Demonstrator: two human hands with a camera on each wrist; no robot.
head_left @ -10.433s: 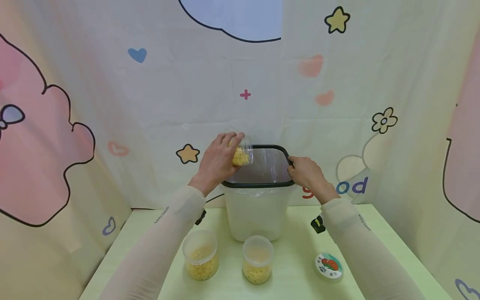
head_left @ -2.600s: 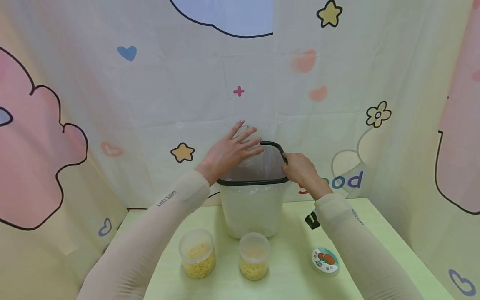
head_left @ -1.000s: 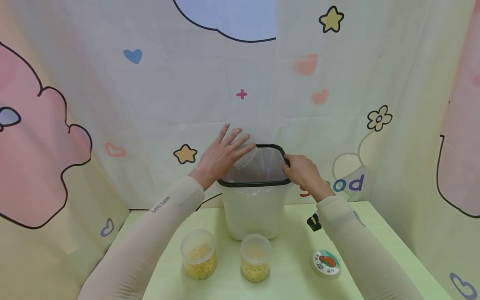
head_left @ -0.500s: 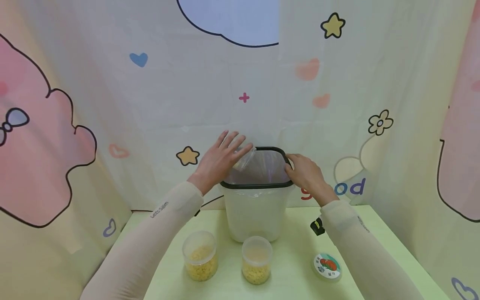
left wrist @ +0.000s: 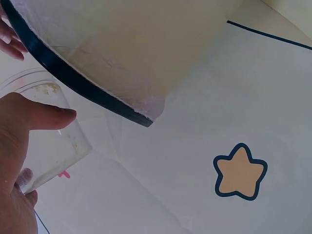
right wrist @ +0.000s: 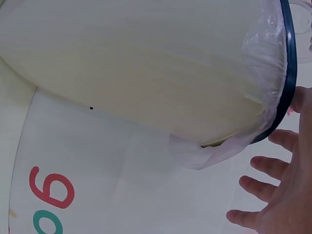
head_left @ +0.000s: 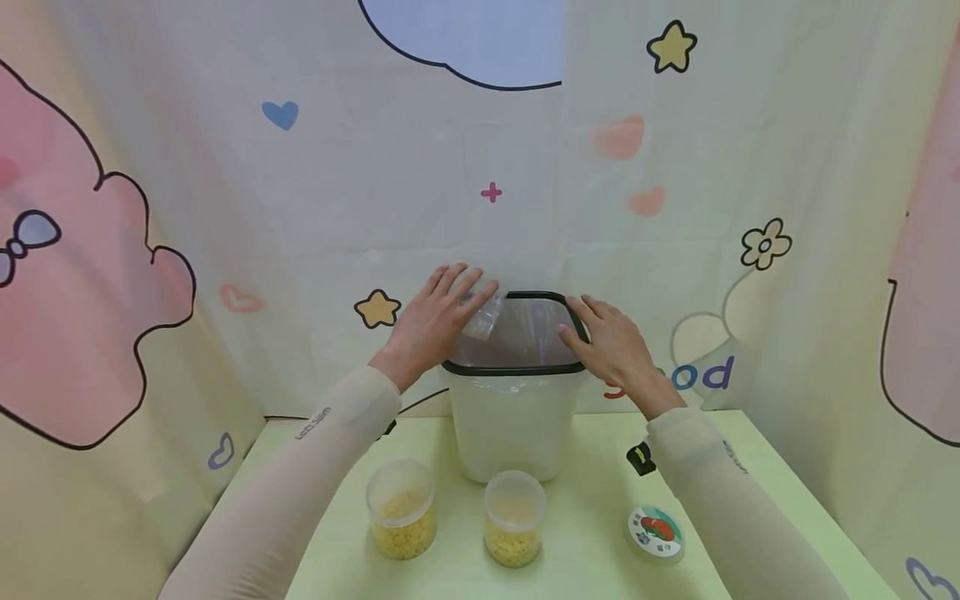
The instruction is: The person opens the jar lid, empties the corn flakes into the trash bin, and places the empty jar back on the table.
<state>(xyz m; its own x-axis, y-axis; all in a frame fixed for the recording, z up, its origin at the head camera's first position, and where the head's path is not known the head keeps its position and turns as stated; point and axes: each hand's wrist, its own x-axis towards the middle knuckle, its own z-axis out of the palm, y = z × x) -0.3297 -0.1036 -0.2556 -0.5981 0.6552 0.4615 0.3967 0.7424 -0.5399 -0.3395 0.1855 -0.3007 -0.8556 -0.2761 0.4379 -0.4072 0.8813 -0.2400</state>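
Observation:
My left hand [head_left: 427, 325] grips a clear plastic jar [left wrist: 63, 146], thumb on one side and fingertips on the other. The jar is tipped over the opening of a white bin [head_left: 510, 433], and only some crumbs cling to its wall. A clear liner [right wrist: 265, 53] folds over the bin's edge beneath a black rim ring [head_left: 517, 371]. At the right side of that rim is my right hand [head_left: 618, 346], its fingers apart and extended; in the right wrist view the thumb lies close to the ring. The inside bottom of the bin is hidden.
Two open clear tubs, a wider tub [head_left: 405, 537] and a narrower tub [head_left: 513, 542], stand before the bin with yellow bits inside. A round printed lid [head_left: 656, 533] and a small black object [head_left: 641, 458] lie on the right. A printed cloth [head_left: 337, 208] hangs behind.
Yellow bits seen in the left hand's jar about ten seconds ago are gone from it. The right hand has let go of the rim and spread its fingers.

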